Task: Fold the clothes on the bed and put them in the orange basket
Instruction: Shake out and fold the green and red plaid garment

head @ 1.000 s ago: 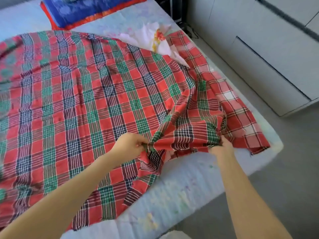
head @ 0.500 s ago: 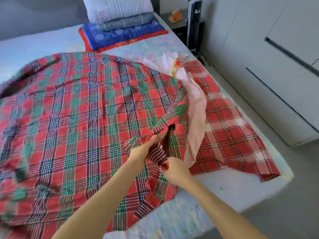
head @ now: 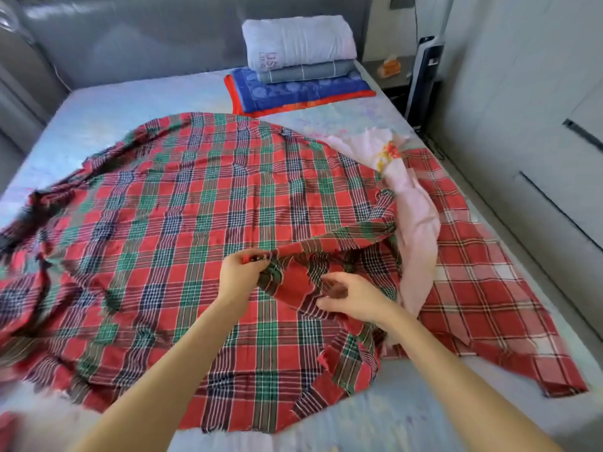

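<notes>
A large red, green and navy plaid cloth (head: pixel 182 230) lies spread over most of the bed (head: pixel 137 102). My left hand (head: pixel 243 277) pinches a gathered edge of this cloth near its right side. My right hand (head: pixel 350 300) sits just to the right, fingers curled on the same bunched fold. A pale pink cloth with an orange flower print (head: pixel 414 220) lies along the plaid cloth's right edge. Beneath it, a second red and white plaid cloth (head: pixel 483 288) reaches the bed's right edge. No orange basket is in view.
A stack of a white pillow (head: pixel 297 44), a grey cloth and a blue and orange blanket (head: pixel 300 94) sits at the bed's head. A nightstand with an orange box (head: pixel 390 68) and a tall dark appliance (head: pixel 424 76) stand right of it. White cabinets (head: pixel 538 132) line the right wall.
My right hand has moved left from the cloth's far corner to meet my left hand, dragging the plaid edge inward. The view has tilted up, so the pillow stack and headboard now show.
</notes>
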Action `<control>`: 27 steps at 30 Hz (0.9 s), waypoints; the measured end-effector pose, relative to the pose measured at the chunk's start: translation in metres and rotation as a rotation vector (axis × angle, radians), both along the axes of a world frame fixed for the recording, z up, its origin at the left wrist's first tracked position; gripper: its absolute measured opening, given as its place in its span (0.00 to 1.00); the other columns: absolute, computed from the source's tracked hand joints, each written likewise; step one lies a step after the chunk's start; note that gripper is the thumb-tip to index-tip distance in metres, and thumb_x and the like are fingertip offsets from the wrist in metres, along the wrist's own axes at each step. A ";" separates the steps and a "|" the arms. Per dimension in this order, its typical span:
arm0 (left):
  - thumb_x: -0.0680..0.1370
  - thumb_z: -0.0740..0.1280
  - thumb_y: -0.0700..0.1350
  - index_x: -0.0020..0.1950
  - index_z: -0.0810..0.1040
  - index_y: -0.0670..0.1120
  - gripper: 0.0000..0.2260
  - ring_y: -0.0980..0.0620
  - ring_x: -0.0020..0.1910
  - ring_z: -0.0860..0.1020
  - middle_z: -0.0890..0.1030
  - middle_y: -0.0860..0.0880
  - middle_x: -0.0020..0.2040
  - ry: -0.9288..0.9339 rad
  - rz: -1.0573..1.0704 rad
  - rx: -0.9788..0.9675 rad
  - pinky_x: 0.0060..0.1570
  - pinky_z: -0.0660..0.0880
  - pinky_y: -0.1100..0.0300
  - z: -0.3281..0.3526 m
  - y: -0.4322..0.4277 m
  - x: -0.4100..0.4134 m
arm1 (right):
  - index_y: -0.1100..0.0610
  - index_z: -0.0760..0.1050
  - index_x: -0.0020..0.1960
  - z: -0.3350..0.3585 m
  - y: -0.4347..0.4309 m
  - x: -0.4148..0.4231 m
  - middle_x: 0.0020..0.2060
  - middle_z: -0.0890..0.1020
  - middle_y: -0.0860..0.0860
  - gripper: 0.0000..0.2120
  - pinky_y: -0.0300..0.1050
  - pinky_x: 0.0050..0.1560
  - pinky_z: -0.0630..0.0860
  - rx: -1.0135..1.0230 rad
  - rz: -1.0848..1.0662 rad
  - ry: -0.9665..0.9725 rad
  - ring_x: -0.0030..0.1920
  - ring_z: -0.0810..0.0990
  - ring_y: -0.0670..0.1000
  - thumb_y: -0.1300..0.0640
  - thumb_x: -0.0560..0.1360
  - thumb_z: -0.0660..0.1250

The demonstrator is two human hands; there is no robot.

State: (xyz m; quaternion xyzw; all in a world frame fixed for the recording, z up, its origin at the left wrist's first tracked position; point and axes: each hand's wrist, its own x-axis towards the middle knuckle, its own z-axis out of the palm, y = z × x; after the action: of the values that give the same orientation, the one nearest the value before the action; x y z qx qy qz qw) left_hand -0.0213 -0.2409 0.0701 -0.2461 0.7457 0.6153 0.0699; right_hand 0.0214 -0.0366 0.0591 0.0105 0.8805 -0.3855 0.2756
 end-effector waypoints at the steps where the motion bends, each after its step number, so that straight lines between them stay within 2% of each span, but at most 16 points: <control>1: 0.73 0.68 0.33 0.41 0.81 0.47 0.09 0.45 0.45 0.81 0.81 0.44 0.45 0.027 -0.062 -0.078 0.42 0.78 0.56 0.008 -0.020 0.002 | 0.48 0.61 0.73 0.009 -0.027 -0.007 0.57 0.77 0.46 0.31 0.48 0.58 0.74 -0.115 -0.035 0.044 0.56 0.77 0.48 0.45 0.74 0.67; 2: 0.73 0.67 0.33 0.41 0.81 0.48 0.09 0.46 0.45 0.80 0.81 0.45 0.45 0.057 -0.140 -0.167 0.42 0.77 0.57 0.015 -0.035 0.004 | 0.47 0.58 0.74 0.017 -0.050 -0.013 0.55 0.77 0.46 0.31 0.48 0.56 0.75 -0.123 -0.032 0.155 0.54 0.77 0.48 0.46 0.75 0.66; 4: 0.74 0.67 0.34 0.43 0.82 0.47 0.09 0.48 0.46 0.79 0.81 0.48 0.45 0.120 -0.259 -0.309 0.46 0.78 0.55 0.031 -0.064 0.010 | 0.47 0.57 0.75 0.028 -0.096 -0.024 0.57 0.76 0.48 0.30 0.47 0.57 0.74 0.073 0.066 0.485 0.56 0.75 0.50 0.49 0.76 0.65; 6: 0.74 0.67 0.34 0.46 0.82 0.47 0.09 0.48 0.46 0.79 0.81 0.49 0.45 0.176 -0.305 -0.362 0.48 0.79 0.53 0.045 -0.102 0.015 | 0.49 0.66 0.71 0.039 -0.145 -0.035 0.57 0.76 0.52 0.24 0.49 0.58 0.71 0.248 0.177 0.754 0.57 0.73 0.55 0.50 0.76 0.66; 8: 0.74 0.67 0.34 0.44 0.82 0.47 0.09 0.49 0.44 0.79 0.81 0.49 0.43 0.213 -0.268 -0.384 0.46 0.79 0.53 0.059 -0.154 0.023 | 0.52 0.78 0.59 0.051 -0.203 -0.046 0.52 0.80 0.53 0.14 0.52 0.55 0.71 0.281 0.261 0.862 0.53 0.75 0.56 0.51 0.75 0.67; 9: 0.74 0.68 0.34 0.43 0.81 0.48 0.09 0.49 0.42 0.79 0.80 0.50 0.40 0.230 -0.235 -0.396 0.46 0.79 0.54 0.067 -0.193 0.026 | 0.54 0.81 0.54 0.059 -0.243 -0.050 0.48 0.81 0.53 0.11 0.52 0.54 0.72 0.245 0.284 0.864 0.50 0.76 0.55 0.51 0.75 0.67; 11: 0.74 0.68 0.35 0.39 0.79 0.50 0.10 0.49 0.40 0.78 0.79 0.52 0.37 0.243 -0.177 -0.379 0.44 0.79 0.53 0.077 -0.246 0.032 | 0.57 0.81 0.49 0.069 -0.298 -0.053 0.42 0.83 0.52 0.10 0.51 0.49 0.74 0.124 0.300 0.820 0.45 0.78 0.53 0.52 0.77 0.65; 15: 0.74 0.69 0.35 0.38 0.80 0.50 0.11 0.47 0.38 0.80 0.81 0.46 0.39 0.272 0.035 -0.245 0.40 0.79 0.53 0.100 -0.358 0.042 | 0.61 0.74 0.49 0.088 -0.426 -0.059 0.39 0.80 0.57 0.08 0.49 0.37 0.71 0.021 0.359 0.816 0.38 0.76 0.56 0.57 0.80 0.59; 18: 0.72 0.70 0.35 0.37 0.81 0.48 0.09 0.46 0.35 0.79 0.82 0.45 0.37 0.233 0.170 -0.205 0.40 0.80 0.52 0.100 -0.455 0.040 | 0.61 0.73 0.49 0.092 -0.531 -0.061 0.41 0.79 0.56 0.07 0.52 0.43 0.73 0.030 0.410 0.850 0.42 0.76 0.58 0.58 0.79 0.59; 20: 0.70 0.73 0.40 0.36 0.81 0.45 0.04 0.47 0.33 0.78 0.80 0.44 0.33 0.157 0.193 -0.265 0.40 0.78 0.50 0.084 -0.505 0.036 | 0.60 0.74 0.50 0.083 -0.575 -0.061 0.46 0.79 0.55 0.06 0.50 0.48 0.72 0.096 0.393 0.927 0.47 0.76 0.57 0.57 0.78 0.62; 22: 0.71 0.73 0.45 0.36 0.81 0.40 0.09 0.49 0.30 0.75 0.79 0.44 0.30 0.065 0.184 -0.313 0.36 0.75 0.52 0.067 -0.532 0.033 | 0.59 0.75 0.50 0.068 -0.601 -0.053 0.46 0.79 0.54 0.09 0.47 0.48 0.70 0.084 0.325 0.954 0.48 0.75 0.55 0.54 0.76 0.66; 24: 0.72 0.73 0.45 0.34 0.81 0.41 0.10 0.50 0.29 0.72 0.77 0.45 0.29 -0.014 0.202 -0.203 0.34 0.71 0.55 0.045 -0.553 0.026 | 0.58 0.75 0.49 0.050 -0.628 -0.043 0.44 0.79 0.53 0.11 0.46 0.45 0.71 -0.011 0.324 0.822 0.46 0.77 0.54 0.50 0.75 0.66; 26: 0.72 0.72 0.43 0.31 0.80 0.43 0.11 0.50 0.26 0.72 0.76 0.46 0.26 -0.069 0.275 -0.058 0.31 0.71 0.58 0.018 -0.567 0.016 | 0.57 0.74 0.55 0.027 -0.649 -0.039 0.50 0.79 0.53 0.15 0.48 0.48 0.74 -0.059 0.394 0.595 0.50 0.78 0.55 0.47 0.75 0.65; 27: 0.73 0.72 0.42 0.32 0.80 0.42 0.10 0.49 0.26 0.73 0.76 0.46 0.25 -0.083 0.304 -0.022 0.30 0.72 0.59 0.011 -0.569 0.012 | 0.56 0.72 0.60 0.021 -0.651 -0.040 0.54 0.79 0.52 0.19 0.49 0.52 0.74 -0.068 0.418 0.508 0.54 0.77 0.55 0.45 0.74 0.66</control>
State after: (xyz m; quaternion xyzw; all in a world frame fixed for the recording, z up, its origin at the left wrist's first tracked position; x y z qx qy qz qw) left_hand -0.0089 -0.8100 0.0814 -0.3824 0.7027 0.5999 0.0041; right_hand -0.0181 -0.6874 0.0798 -0.2761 0.8909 -0.3399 0.1205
